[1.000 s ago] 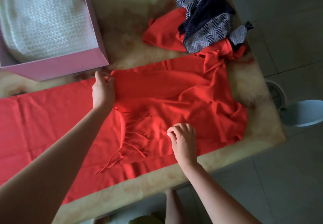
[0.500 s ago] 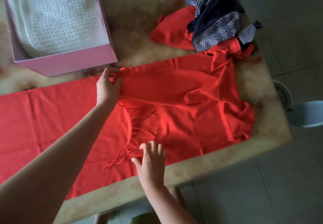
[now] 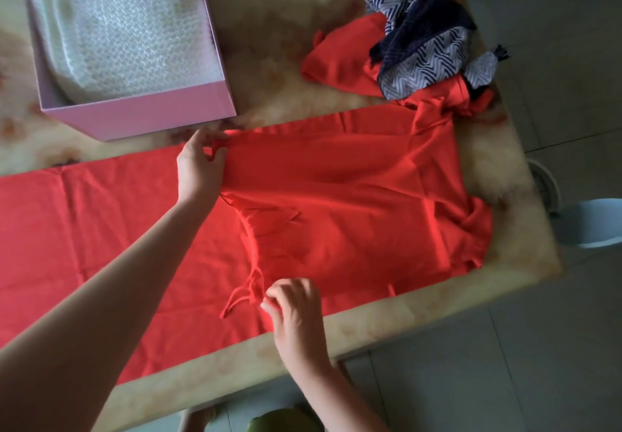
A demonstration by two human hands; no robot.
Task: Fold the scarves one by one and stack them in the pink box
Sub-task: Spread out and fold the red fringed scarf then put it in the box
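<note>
A long red scarf (image 3: 353, 196) lies across the marble table, its right end folded back over itself with a tasselled fringe facing left. My left hand (image 3: 202, 167) pinches the far corner of that folded end. At the near corner, beside the loose tassels, my right hand (image 3: 296, 310) has its fingers closed on the fabric. The pink box (image 3: 141, 115) stands at the back left with a folded white knitted scarf (image 3: 117, 24) inside. A crumpled navy and white patterned scarf (image 3: 424, 37) sits at the back right on another red scarf (image 3: 336, 57).
The table's (image 3: 505, 280) near edge runs diagonally just below my right hand, and its right edge is close to the fold. A pale blue stool (image 3: 592, 223) stands on the tiled floor to the right.
My right hand has slid from the middle of the folded layer toward the near corner by the tassels and closed on it. The left hand has kept its hold on the far corner.
</note>
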